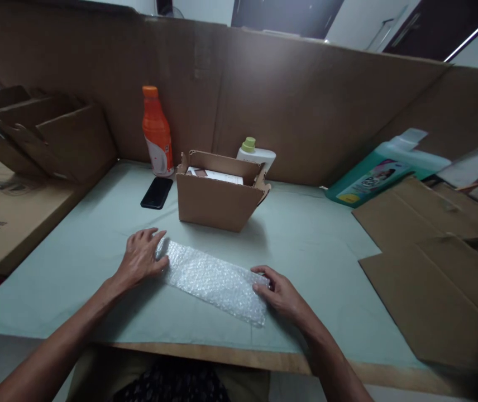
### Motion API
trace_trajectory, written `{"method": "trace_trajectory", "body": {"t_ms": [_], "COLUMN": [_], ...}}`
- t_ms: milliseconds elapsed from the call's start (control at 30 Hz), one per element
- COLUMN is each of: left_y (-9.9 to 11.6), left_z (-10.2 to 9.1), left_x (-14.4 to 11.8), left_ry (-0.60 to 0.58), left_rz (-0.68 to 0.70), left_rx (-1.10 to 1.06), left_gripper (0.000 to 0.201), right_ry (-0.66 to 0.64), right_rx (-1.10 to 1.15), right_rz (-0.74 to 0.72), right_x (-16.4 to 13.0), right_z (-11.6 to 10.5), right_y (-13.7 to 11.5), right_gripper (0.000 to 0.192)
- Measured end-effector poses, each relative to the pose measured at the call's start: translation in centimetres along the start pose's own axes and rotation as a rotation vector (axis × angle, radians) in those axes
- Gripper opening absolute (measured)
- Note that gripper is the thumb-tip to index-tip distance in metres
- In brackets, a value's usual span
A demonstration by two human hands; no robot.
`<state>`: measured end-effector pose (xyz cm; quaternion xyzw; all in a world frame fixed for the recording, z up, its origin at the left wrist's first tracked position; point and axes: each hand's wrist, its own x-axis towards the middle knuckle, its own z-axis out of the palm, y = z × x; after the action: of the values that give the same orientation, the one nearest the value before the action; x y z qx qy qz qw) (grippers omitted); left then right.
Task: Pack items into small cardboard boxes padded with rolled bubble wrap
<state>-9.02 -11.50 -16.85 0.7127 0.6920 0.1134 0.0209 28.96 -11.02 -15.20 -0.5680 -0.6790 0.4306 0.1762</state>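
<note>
A flat, folded strip of bubble wrap (214, 279) lies slantwise on the pale green tabletop near its front edge. At its left end, my left hand (140, 254) touches the edge, thumb and fingers apart. My right hand (281, 293) grips the right end between thumb and forefinger; its other fingers are partly hidden. Just behind the wrap stands an open cardboard box (218, 204) with a white item (216, 176) inside, only its top showing.
A black phone (156, 193) lies left of the box, by an orange bottle (157, 134). Behind the box is a white bottle with a green cap (248, 144). A teal liquid jug (377, 173) leans at right, near flattened cardboard (435, 290). Larger cartons (25, 195) stand left.
</note>
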Motion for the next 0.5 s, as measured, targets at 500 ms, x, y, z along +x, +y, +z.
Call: {"method": "trace_trajectory", "body": {"t_ms": [500], "left_y": [3.2], "left_z": [1.9], "left_x": [3.0], "left_ry": [0.003], "left_rz": [0.102], "left_rx": [-0.079], "left_gripper": [0.03], "right_ry": [0.147], "right_rx": [0.36], "right_rz": [0.076], "right_x": [-12.9], "right_z": [9.1], "right_y": [1.8], "right_gripper": [0.066]}}
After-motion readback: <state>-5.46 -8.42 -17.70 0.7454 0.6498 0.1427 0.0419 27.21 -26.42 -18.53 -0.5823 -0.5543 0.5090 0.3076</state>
